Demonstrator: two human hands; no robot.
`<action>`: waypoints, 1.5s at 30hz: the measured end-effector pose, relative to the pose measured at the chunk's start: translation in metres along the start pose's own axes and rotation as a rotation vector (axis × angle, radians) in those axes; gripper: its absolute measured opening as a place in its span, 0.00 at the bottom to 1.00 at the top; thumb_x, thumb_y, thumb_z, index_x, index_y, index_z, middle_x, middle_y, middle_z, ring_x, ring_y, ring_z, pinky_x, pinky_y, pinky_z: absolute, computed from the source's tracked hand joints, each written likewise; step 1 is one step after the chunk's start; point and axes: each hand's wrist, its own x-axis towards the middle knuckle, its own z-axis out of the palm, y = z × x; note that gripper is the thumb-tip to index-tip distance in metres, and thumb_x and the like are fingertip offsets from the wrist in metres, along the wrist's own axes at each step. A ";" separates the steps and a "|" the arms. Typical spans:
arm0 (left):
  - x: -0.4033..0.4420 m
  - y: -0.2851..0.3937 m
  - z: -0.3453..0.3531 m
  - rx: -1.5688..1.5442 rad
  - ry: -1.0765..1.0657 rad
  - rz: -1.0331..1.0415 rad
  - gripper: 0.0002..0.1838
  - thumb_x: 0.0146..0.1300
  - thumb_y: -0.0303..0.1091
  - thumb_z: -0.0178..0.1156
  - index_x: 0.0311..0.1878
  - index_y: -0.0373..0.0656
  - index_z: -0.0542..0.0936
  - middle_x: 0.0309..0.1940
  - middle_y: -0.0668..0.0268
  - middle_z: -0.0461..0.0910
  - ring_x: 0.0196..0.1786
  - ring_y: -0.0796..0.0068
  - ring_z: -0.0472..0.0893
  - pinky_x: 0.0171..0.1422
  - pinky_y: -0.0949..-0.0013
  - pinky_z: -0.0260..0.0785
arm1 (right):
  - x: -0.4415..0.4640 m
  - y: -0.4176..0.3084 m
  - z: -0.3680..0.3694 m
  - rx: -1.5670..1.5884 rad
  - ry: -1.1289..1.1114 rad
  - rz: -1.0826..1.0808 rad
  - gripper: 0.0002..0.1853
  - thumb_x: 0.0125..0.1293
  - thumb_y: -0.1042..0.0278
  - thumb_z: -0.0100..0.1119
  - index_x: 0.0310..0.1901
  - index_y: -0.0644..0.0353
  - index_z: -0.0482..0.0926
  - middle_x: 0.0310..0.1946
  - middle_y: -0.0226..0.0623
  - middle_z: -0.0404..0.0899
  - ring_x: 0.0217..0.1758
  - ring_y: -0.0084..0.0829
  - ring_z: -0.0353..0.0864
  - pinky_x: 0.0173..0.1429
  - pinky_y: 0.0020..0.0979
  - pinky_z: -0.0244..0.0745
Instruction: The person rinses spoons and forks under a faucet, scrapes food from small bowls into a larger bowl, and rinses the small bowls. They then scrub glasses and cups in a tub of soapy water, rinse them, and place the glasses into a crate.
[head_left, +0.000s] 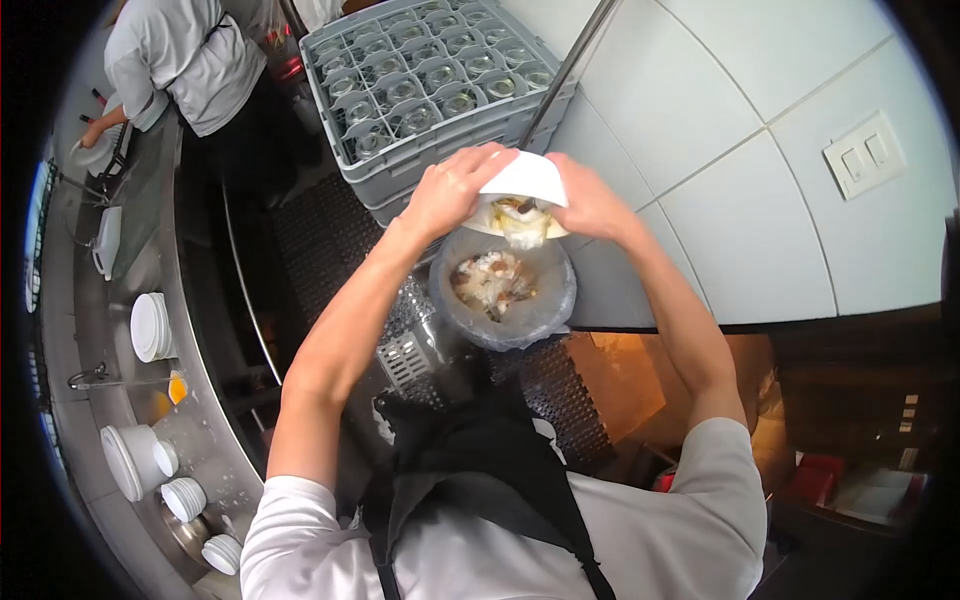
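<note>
A white bowl [526,178] is tilted over a lined bin [555,285], its opening turned down and toward me. My left hand [455,190] grips the bowl's left side, and my right hand [590,200] holds its right side. Pale, wet food scraps [524,222] hang at the bowl's lower rim. Inside the bin, below the bowl, lies a heap of white and brown food waste [494,283]. The bin's clear liner is folded over its rim.
Stacked grey racks of glasses [430,75] stand beyond the bin. Tiled wall [720,130] rises at right. Along the left runs a steel counter [205,370] with stacked white plates [152,327] and bowls [184,498]. A co-worker [190,65] stands at its far end.
</note>
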 end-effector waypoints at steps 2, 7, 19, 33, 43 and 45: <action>0.011 0.007 0.010 0.069 -0.045 0.040 0.31 0.47 0.20 0.56 0.59 0.50 0.74 0.55 0.61 0.77 0.54 0.58 0.78 0.52 0.61 0.77 | -0.008 0.003 -0.002 -0.096 0.116 -0.091 0.28 0.51 0.74 0.55 0.56 0.70 0.63 0.50 0.60 0.71 0.53 0.57 0.73 0.57 0.46 0.69; 0.036 0.009 0.026 0.197 -0.060 0.192 0.27 0.49 0.24 0.56 0.57 0.36 0.71 0.57 0.58 0.74 0.55 0.60 0.77 0.45 0.64 0.79 | -0.016 0.016 0.002 -0.280 0.195 -0.051 0.29 0.50 0.79 0.53 0.58 0.71 0.61 0.49 0.59 0.71 0.51 0.55 0.75 0.53 0.45 0.74; 0.029 0.036 0.052 0.056 0.504 -0.166 0.20 0.50 0.17 0.60 0.49 0.39 0.74 0.45 0.53 0.73 0.48 0.53 0.74 0.52 0.58 0.69 | -0.008 0.051 -0.009 -0.210 0.594 -0.012 0.30 0.51 0.84 0.51 0.60 0.70 0.61 0.51 0.61 0.71 0.51 0.58 0.74 0.54 0.47 0.72; 0.066 0.063 0.148 -0.319 0.143 -0.370 0.19 0.58 0.41 0.57 0.49 0.39 0.75 0.47 0.52 0.73 0.50 0.50 0.70 0.57 0.53 0.64 | -0.011 0.030 -0.002 0.181 0.848 0.227 0.24 0.58 0.77 0.48 0.58 0.71 0.64 0.44 0.61 0.77 0.47 0.58 0.77 0.52 0.48 0.71; -0.044 0.020 0.152 -0.273 -0.145 -0.400 0.15 0.53 0.34 0.56 0.45 0.41 0.79 0.43 0.53 0.78 0.50 0.53 0.76 0.59 0.55 0.66 | -0.032 0.133 0.022 -0.163 0.975 0.383 0.26 0.63 0.72 0.49 0.61 0.75 0.62 0.50 0.58 0.73 0.46 0.48 0.78 0.48 0.41 0.77; -0.077 0.019 0.103 -0.344 -0.027 -0.565 0.15 0.56 0.33 0.55 0.46 0.41 0.79 0.43 0.55 0.79 0.50 0.55 0.77 0.57 0.57 0.69 | -0.034 0.102 0.017 0.622 0.891 0.655 0.29 0.57 0.74 0.46 0.62 0.74 0.61 0.50 0.58 0.72 0.48 0.45 0.78 0.43 0.40 0.79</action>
